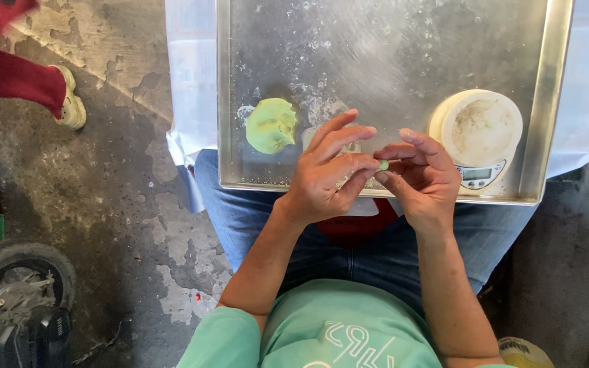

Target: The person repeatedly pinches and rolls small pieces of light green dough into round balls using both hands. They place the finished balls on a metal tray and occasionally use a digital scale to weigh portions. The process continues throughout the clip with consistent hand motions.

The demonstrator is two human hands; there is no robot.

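I pinch a small pale green bit of dough [382, 165] between the fingertips of my left hand [328, 174] and my right hand [420, 176], both closed on it just above the near rim of the flat metal tray [390, 54]. It seems roundish; most is hidden. The larger green dough lump [271, 125] lies on the tray to the left, nearer my left hand. A white round kitchen scale [480, 129] sits right.

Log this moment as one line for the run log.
left hand + right hand: pinch small green dough piece | green dough lump, kitchen scale on metal tray
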